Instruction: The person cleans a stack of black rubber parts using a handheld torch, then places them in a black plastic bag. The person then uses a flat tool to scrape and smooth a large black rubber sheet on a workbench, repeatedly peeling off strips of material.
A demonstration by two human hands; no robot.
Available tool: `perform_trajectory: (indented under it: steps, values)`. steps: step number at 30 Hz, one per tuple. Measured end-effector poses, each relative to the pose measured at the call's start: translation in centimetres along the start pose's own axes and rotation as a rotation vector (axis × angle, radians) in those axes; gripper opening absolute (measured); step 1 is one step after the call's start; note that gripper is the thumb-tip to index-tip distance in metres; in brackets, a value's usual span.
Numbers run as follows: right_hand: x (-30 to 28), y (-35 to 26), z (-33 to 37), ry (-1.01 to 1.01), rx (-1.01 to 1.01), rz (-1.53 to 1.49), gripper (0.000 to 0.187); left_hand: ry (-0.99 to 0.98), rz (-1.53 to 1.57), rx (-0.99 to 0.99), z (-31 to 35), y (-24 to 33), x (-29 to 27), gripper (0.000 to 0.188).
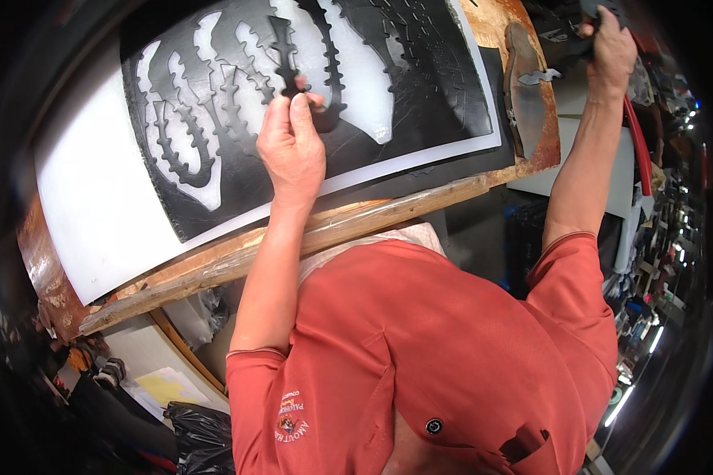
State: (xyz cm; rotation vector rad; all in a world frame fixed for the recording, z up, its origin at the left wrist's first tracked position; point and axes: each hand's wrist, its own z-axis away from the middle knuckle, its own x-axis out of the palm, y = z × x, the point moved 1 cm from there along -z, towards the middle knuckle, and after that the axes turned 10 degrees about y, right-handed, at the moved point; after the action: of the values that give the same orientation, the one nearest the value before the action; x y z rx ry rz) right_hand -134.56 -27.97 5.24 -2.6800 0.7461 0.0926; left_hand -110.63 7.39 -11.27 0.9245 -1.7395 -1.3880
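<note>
Upper centre, the left forearm rises from the lower edge of the black sheet (356, 155) and the left hand (293, 146) has its grip pinched on a dark notched strip (284, 51), held upright over the sheet. Upper right, the right arm is extended, the right hand (612, 57) bent at a dark grey object (604, 9); its grip cannot be told. Lettering with an emblem (291, 425) marks the red shirt (444, 332), lower centre-left; a small illegible mark (381, 131) sits upper centre.

A crumpled black plastic bag (200, 435) sits at the lower left, near a yellow sheet (166, 388) on white paper (152, 404). Clear plastic (213, 310) shows below the wooden table edge (356, 227). Blurred clutter (650, 309) fills the right.
</note>
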Motion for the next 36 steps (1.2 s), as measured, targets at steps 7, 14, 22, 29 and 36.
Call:
perform_trajectory:
  steps: [7,14,22,29,36]
  values:
    - [-2.8,-7.8,13.0,-0.852,-0.009,0.149,0.023,-0.08,-0.252,0.482,2.2,4.8,0.7,0.046]
    - [-3.0,-9.6,17.8,-0.937,-0.038,0.111,0.019,-0.326,-0.114,-0.446,3.8,5.3,6.3,0.068]
    - [-3.2,-8.9,18.0,-0.883,-0.021,-0.095,0.024,-0.403,-0.125,-0.607,0.7,3.6,8.3,0.064]
    - [-3.1,-8.8,18.7,-0.875,-0.064,-0.087,0.029,-0.35,-0.025,-0.623,0.4,3.7,8.4,0.055]
    - [-2.8,-9.3,18.7,-0.869,0.007,-0.109,0.021,-0.287,0.058,-0.799,0.1,4.1,8.8,0.038]
